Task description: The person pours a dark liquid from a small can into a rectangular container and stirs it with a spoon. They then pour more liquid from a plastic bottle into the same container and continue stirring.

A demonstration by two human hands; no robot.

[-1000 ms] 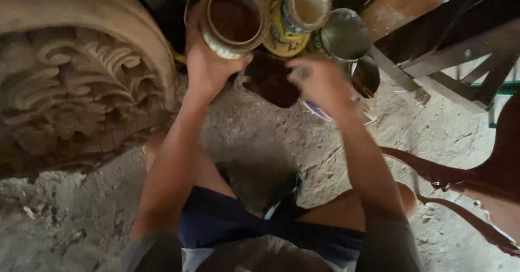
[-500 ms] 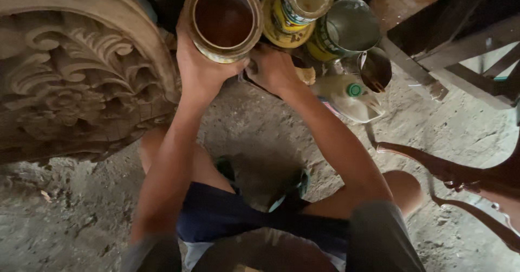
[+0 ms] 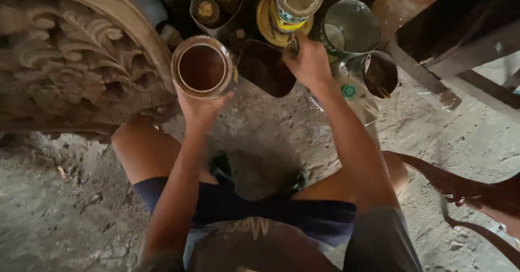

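At nine o'clock stands a carved wooden panel, scrolled and dusty. The left hand cups a round metal tin of dark brown liquid from below. At one o'clock the right hand is fisted around something thin, unclear what, over a dark container. Beyond are open cans on gritty ground.

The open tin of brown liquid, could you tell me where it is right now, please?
Upper left of centre in the head view: the open tin sits in the left hand, beside the carved wood panel.
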